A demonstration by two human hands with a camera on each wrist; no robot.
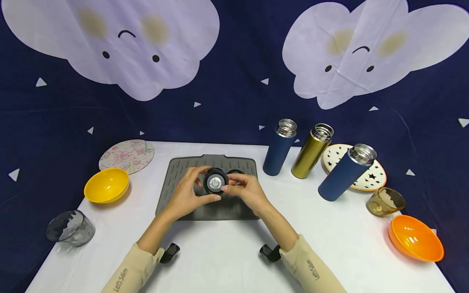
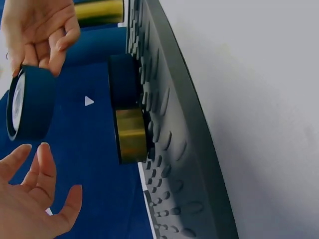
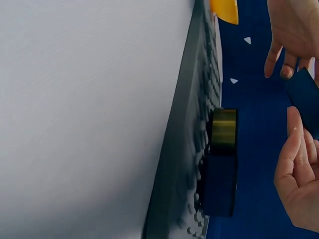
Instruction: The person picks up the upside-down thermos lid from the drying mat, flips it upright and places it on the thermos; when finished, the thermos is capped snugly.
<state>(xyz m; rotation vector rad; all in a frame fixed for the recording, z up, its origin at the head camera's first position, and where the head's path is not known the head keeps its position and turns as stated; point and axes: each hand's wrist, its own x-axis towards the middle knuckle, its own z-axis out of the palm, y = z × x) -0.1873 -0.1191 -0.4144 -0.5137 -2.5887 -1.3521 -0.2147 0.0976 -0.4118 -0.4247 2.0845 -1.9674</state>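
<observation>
Table (image 1: 227, 252): white, carries a grey ridged mat (image 1: 176, 195) near its far edge.
Mat: gold lid (image 2: 130, 135) and dark blue lid (image 2: 123, 79) rest side by side.
Right hand (image 1: 246, 191): pinches the blue lid (image 1: 215, 181) above the mat.
Left hand (image 1: 188, 193): fingers spread, just beside that lid.

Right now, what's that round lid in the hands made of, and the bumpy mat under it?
The lid looks like dark blue matte metal or plastic outside, with a shiny silver, steel-like disc inside that glints. The right hand pinches it; the left hand is beside it. The grey mat seems soft rubber or silicone: dull, with moulded raised ridges.
</observation>
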